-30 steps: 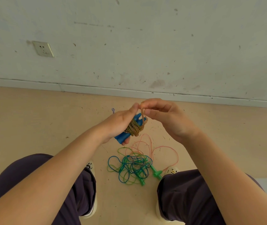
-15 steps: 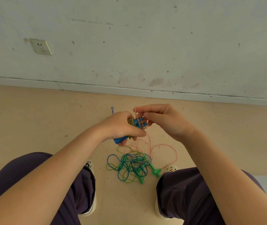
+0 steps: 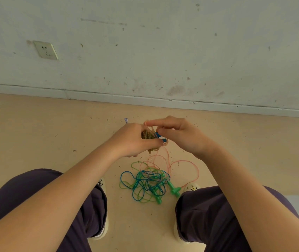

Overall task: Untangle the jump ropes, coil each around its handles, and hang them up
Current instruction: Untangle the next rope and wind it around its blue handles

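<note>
One wall socket (image 3: 45, 50) sits at far left. The left hand (image 3: 132, 140) grips one pair of blue handles (image 3: 160, 138) wrapped in tan rope (image 3: 147, 135); the right hand (image 3: 180, 136) pinches a loop of that rope. Below, on the floor (image 3: 35, 128), one tangle holds three cords, blue (image 3: 125, 174), green (image 3: 136, 163) and pink (image 3: 190, 161), plus two green handles (image 3: 174, 189).

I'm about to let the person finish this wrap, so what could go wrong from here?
1. The pink rope runs from the coil down into the tangled pile of blue and green ropes, so pulling may drag or tighten that knot.
2. The left hand holds the blue handles under the coil; a loosened grip could let the turns slip off.
3. The right hand only pinches the rope end, which could spring free.
</note>
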`<state>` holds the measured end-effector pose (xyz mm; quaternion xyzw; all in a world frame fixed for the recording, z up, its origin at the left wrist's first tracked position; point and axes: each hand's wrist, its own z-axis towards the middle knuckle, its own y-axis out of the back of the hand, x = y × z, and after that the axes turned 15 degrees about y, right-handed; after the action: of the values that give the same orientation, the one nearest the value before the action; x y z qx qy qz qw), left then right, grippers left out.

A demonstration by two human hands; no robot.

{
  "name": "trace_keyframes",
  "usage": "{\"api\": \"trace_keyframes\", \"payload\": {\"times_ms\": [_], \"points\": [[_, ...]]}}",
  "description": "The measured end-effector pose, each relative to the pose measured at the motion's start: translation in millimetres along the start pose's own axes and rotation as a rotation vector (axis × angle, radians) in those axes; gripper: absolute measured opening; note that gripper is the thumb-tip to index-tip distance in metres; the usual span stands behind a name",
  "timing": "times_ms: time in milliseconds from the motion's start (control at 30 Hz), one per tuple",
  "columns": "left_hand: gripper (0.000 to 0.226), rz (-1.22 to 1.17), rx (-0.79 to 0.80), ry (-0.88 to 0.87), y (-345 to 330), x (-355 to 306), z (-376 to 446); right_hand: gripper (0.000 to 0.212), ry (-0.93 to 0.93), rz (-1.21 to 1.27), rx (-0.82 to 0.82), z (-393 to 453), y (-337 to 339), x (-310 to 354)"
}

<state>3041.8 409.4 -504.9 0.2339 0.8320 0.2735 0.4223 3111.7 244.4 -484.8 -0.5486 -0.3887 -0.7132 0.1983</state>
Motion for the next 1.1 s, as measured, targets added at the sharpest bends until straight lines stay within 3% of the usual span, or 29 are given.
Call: {"api": "trace_keyframes", "payload": {"times_ms": [200,333,467,567,733,900,1100], "points": [[0.025,-0.072,-0.021,-0.117,-2.9,-5.4,0.2,0.026,-0.091,0.094,-0.222,1.9,4.5,-2.5],[0.015,-0.073,0.008,-0.185,-1.2,-3.6,-0.1,0.004,-0.118,0.068,-0.251,2.5,7.3,-4.0],[0.029,-0.035,-0.01,-0.206,-3.2,0.6,-0.5,0.02,-0.125,0.053,-0.266,3.2,11.9,-6.9],[0.029,-0.084,-0.016,-0.205,1.5,1.4,-0.7,0.01,-0.084,-0.01,-0.213,2.2,16.8,-5.5],[0.024,-0.096,-0.162,-0.158,10.2,3.8,6.2,0.006,-0.07,-0.129,-0.151,-0.8,23.7,-1.7],[0.021,-0.211,-0.177,-0.112,10.6,4.3,7.3,0.004,-0.063,-0.123,-0.187,-1.7,23.5,-1.9],[0.022,-0.188,-0.187,-0.067,8.9,5.1,8.8,0.023,-0.075,-0.137,-0.171,-0.5,15.4,0.9]]}}
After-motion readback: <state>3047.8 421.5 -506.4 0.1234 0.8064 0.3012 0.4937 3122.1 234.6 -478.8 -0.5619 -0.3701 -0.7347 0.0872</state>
